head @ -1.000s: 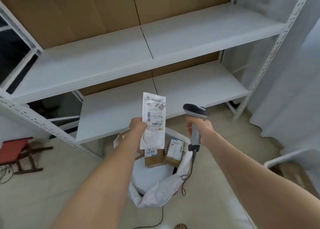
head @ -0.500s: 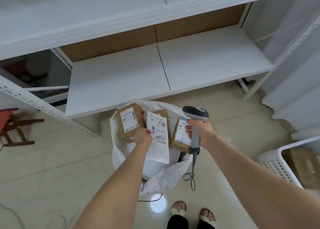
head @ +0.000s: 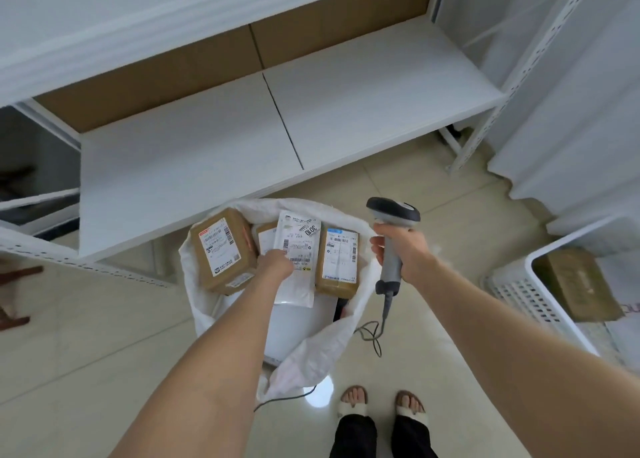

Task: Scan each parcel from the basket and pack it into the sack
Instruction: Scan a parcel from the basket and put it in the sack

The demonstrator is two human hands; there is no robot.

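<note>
Nearest, left hand (head: 275, 263) pinched left edge of flat white labelled mailer pouch (head: 298, 246) over mouth of open white woven sack (head: 311, 350), above brown cardboard boxes (head: 221, 250) inside. Right hand (head: 403, 250) gripped grey handheld barcode scanner (head: 393, 212). White slotted plastic basket (head: 519, 295) stood at right; white metal shelf (head: 363, 104) beyond.

Basket (head: 516, 293) partly beyond the right edge.
</note>
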